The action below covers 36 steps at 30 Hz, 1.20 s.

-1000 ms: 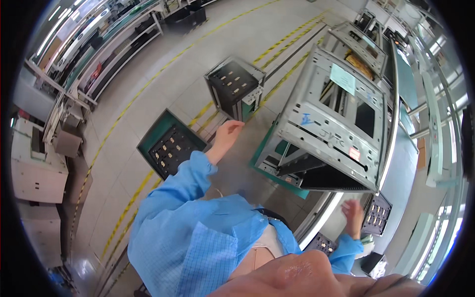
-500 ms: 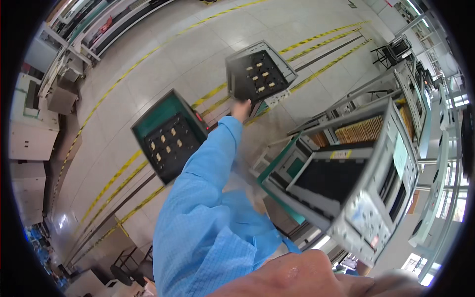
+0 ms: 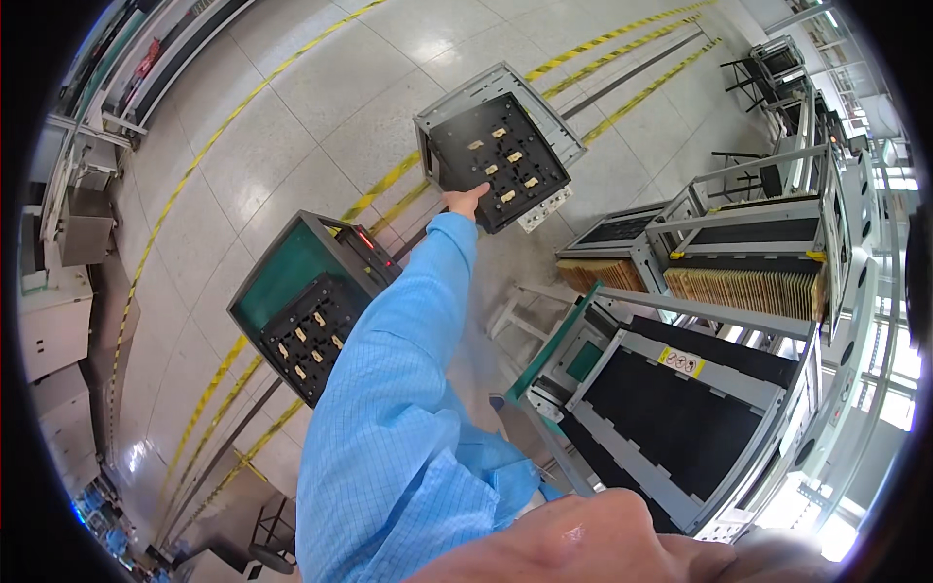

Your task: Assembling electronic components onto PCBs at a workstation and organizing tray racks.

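the left hand [image 3: 466, 201] is now at the near edge of the black tray [image 3: 507, 146] set with six pale clips; one second ago it hung in open air, short of the grey cart [image 3: 544, 115] where that tray lies. one digit shows on the tray's top, while the rest of the fingers are turned away or hidden below the edge, so whether they are clamped on it cannot be told. the blue sleeve [image 3: 403, 301] is now stretched out straight toward the tray, where it was bent at the elbow before. the right hand, seen near the rack a second ago, is out of the picture, so its state cannot be told either. for the work in hand, this judges as a change from reaching across to contact, with the left hand alone seen at the tray. a second black tray [image 3: 316, 338] with pale clips lies in the green-lined bin [image 3: 277, 267], apart from the hand and partly behind the sleeve. the view has turned too: the metal rack [image 3: 671, 418] at the right now shows its black panels, with brown boards [image 3: 743, 291] standing in a row beyond it, and yellow-and-black tape [image 3: 384, 188] runs along the floor.
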Each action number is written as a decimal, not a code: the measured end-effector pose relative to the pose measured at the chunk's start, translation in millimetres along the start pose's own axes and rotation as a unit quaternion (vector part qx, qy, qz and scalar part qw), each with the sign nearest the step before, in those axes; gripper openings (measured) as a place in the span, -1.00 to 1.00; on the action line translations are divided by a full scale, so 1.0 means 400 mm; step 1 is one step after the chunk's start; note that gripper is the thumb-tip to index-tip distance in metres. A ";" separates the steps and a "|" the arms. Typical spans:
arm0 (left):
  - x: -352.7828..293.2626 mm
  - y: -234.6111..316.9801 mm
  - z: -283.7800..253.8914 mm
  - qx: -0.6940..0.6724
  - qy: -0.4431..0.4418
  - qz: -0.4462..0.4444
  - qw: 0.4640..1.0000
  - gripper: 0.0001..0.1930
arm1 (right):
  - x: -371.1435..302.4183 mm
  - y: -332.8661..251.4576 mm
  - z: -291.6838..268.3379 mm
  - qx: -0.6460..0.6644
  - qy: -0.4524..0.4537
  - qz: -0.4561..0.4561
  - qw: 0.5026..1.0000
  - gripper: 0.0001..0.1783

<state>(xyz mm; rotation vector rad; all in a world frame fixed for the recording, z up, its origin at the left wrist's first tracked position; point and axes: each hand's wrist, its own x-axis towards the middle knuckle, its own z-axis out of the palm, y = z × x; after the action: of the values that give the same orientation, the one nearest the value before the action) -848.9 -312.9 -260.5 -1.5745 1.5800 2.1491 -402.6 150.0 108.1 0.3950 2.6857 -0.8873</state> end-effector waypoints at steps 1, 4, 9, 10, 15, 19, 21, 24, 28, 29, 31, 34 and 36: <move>0.004 0.011 -0.027 -0.032 -0.005 -0.003 0.999 0.12 | -0.001 0.015 0.026 -0.018 -0.022 -0.002 1.000 -0.54; -0.090 0.049 -0.078 -0.101 -0.223 -0.029 0.969 -0.07 | -0.025 0.069 0.108 -0.077 -0.072 0.017 0.994 -0.56; -0.276 0.101 -0.251 -0.181 -0.302 -0.110 0.930 -0.40 | -0.106 0.084 0.217 -0.169 -0.154 0.041 0.973 -0.57; -0.279 0.083 -0.292 -0.189 -0.282 -0.106 0.935 -0.42 | -0.117 0.082 0.240 -0.184 -0.173 0.041 0.967 -0.58; -0.333 0.034 -0.413 -0.153 -0.212 0.002 0.965 -0.44 | -0.165 0.032 0.301 -0.265 -0.254 0.043 0.929 -0.58; -0.448 0.086 -0.514 -0.157 -0.156 0.020 0.975 -0.40 | -0.079 -0.216 0.242 -0.143 -0.211 -0.004 0.967 -0.67; -0.521 0.107 -0.549 -0.108 -0.148 0.037 0.982 -0.34 | -0.107 -0.194 0.232 -0.124 -0.252 -0.003 0.960 -0.68; -0.613 0.100 -0.636 -0.097 -0.129 0.055 0.985 -0.29 | -0.085 -0.164 0.262 -0.089 -0.298 -0.011 0.950 -0.70; -0.757 0.132 -0.850 -0.129 -0.123 0.050 0.983 -0.33 | -0.056 -0.099 0.262 -0.046 -0.310 0.000 0.950 -0.71; -0.780 0.134 -0.913 -0.123 -0.128 0.038 0.983 -0.34 | -0.057 -0.083 0.259 -0.035 -0.307 0.008 0.951 -0.72; -0.820 0.117 -1.029 -0.120 -0.099 0.042 0.987 -0.38 | -0.066 -0.043 0.235 -0.013 -0.297 0.025 0.954 -0.73; -0.843 0.065 -1.163 -0.147 -0.085 0.060 0.984 -0.45 | -0.098 0.033 0.200 0.026 -0.274 0.065 0.959 -0.74; -0.838 0.017 -1.234 -0.142 -0.080 0.054 0.985 -0.48 | -0.148 0.087 0.178 0.057 -0.257 0.098 0.960 -0.75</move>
<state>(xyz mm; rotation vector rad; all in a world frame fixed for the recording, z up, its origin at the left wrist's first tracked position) -354.0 -513.2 6.2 -1.3637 1.3912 2.5829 -323.3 123.6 55.2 0.3835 2.0908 -0.9348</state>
